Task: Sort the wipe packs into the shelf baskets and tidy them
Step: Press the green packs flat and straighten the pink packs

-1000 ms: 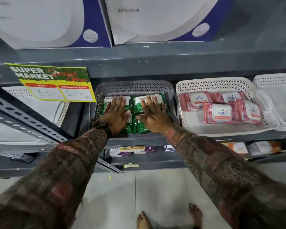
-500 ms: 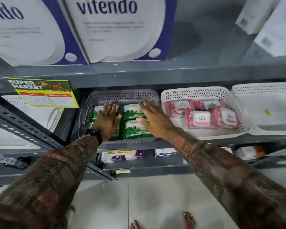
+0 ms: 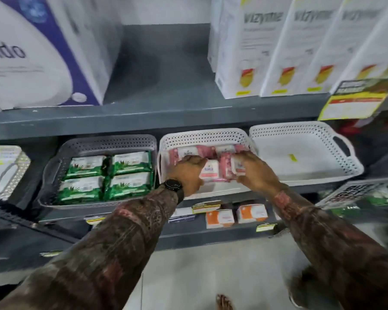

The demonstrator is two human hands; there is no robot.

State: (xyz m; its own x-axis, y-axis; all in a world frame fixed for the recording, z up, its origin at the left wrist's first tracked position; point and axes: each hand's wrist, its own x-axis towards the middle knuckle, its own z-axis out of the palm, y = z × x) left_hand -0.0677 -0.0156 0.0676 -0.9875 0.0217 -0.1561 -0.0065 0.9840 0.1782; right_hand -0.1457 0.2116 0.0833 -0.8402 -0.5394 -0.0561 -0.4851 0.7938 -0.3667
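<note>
Fingers [image 3: 238,161] of the right hand [image 3: 254,170] curl over the right edge of the pink-and-white wipe packs [image 3: 211,172], while the left hand [image 3: 189,173] presses against their left side, its fingertips hidden behind the packs. Both hands squeeze the packs together inside the middle white perforated plastic basket [image 3: 202,137]. Motion blur smears the labels. Left of it, four green wipe packs [image 3: 108,176] lie flat in a grey perforated basket [image 3: 103,142]. Right, another white basket [image 3: 300,151] holds a small yellow scrap, too blurred to identify
</note>
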